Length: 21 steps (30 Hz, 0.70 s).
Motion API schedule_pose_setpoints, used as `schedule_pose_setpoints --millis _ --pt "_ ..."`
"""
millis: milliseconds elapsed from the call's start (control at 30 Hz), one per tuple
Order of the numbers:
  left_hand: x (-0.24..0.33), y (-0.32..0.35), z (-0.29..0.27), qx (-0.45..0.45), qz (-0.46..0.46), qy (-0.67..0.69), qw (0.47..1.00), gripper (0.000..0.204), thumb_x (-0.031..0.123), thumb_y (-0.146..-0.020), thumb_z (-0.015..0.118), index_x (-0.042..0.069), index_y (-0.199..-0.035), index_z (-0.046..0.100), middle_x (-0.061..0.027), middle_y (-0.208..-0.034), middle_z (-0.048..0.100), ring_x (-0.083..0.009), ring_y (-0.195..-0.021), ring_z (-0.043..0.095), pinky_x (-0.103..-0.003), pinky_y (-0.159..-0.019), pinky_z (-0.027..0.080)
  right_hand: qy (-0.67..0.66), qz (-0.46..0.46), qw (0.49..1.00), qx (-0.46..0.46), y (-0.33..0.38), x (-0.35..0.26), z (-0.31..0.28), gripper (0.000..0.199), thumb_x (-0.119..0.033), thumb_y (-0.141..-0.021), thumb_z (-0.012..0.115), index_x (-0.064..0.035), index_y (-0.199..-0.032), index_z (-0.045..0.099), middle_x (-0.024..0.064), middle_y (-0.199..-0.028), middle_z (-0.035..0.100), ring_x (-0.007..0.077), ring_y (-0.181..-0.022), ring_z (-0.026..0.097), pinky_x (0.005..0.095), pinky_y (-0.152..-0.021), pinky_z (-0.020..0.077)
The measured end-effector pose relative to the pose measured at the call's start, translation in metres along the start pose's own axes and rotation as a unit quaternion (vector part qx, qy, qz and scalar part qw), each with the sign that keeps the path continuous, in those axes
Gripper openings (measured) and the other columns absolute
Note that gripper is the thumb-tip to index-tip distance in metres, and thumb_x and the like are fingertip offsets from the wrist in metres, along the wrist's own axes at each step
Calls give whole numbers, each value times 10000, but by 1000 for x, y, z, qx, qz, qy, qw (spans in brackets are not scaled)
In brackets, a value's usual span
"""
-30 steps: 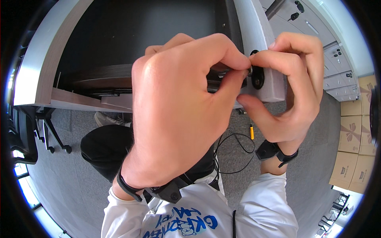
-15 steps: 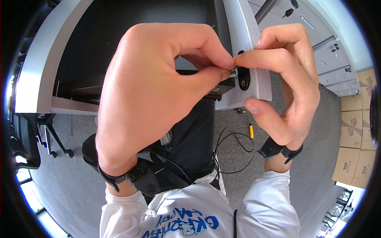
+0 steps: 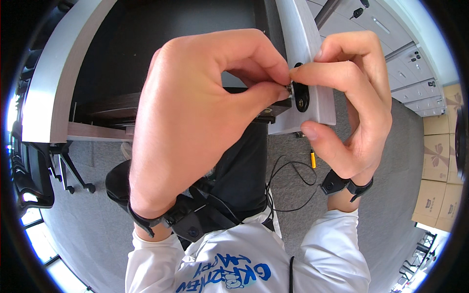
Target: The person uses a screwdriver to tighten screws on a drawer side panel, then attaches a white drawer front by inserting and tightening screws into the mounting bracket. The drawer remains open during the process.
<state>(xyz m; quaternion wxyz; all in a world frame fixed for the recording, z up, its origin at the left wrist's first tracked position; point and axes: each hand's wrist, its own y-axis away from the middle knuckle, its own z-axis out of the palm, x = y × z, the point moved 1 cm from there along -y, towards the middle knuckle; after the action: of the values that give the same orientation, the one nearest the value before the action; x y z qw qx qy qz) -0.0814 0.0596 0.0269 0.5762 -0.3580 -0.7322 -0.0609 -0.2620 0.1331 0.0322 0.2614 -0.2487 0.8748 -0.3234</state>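
In front of me is an open drawer with a dark inside [image 3: 146, 58] and a pale wood-grain drawer front [image 3: 320, 110] at the right. A black oval plate [image 3: 303, 100] with a screw hole sits on that front. My left hand [image 3: 195, 107] is closed, pinching a small shiny metal piece [image 3: 290, 90] against the plate between thumb and index finger; its exact kind is mostly hidden. My right hand [image 3: 364, 107] curls around the drawer front. Its index fingertip meets the plate beside my left fingers, and its thumb rests near the panel's lower corner.
On the grey carpet lie a yellow-handled screwdriver [image 3: 313, 159] and a looped black cable [image 3: 273, 190]. Light cabinets [image 3: 391, 36] with keys in their locks stand at upper right, and cardboard boxes [image 3: 430, 195] are stacked below them. A black office chair [image 3: 34, 180] is at left.
My left hand has shifted slightly to the right, its thumb and index finger still pinched at the plate. My right hand keeps nearly the same place. The whole view has shifted a little.
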Motion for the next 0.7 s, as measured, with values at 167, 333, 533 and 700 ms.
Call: schedule_pose_setpoints --millis 167,333,533,700 --pt "0 1 2 5 -10 -4 1000 144 -131 -751 717 -36 -859 712 -54 -822 724 -105 -795 694 -237 -763 543 19 14 1000 -1 10 -1 3 496 -365 -673 727 14 -994 720 139 -1095 521 239 -922 536 326 -810 441" --pt "3 7 7 34 -8 -23 999 141 -124 -758 725 -41 -871 716 -56 -828 730 -111 -802 704 -237 -769 545 32 26 999 -6 19 2 -1 488 -347 -665 711 15 -992 717 144 -1100 526 240 -917 538 328 -805 443" --pt "5 13 15 68 -8 -47 997 135 -126 -784 717 -53 -897 719 -72 -850 747 -128 -834 730 -240 -778 561 45 11 999 -4 18 3 1 493 -323 -651 701 29 -996 711 149 -1101 527 239 -901 539 329 -797 443" --pt "4 14 16 69 -1 -44 997 172 -125 -789 712 -55 -944 735 -78 -875 759 -129 -835 725 -247 -783 563 57 14 998 -1 19 2 0 476 -276 -655 691 31 -1018 703 154 -1105 527 237 -892 535 331 -793 443"
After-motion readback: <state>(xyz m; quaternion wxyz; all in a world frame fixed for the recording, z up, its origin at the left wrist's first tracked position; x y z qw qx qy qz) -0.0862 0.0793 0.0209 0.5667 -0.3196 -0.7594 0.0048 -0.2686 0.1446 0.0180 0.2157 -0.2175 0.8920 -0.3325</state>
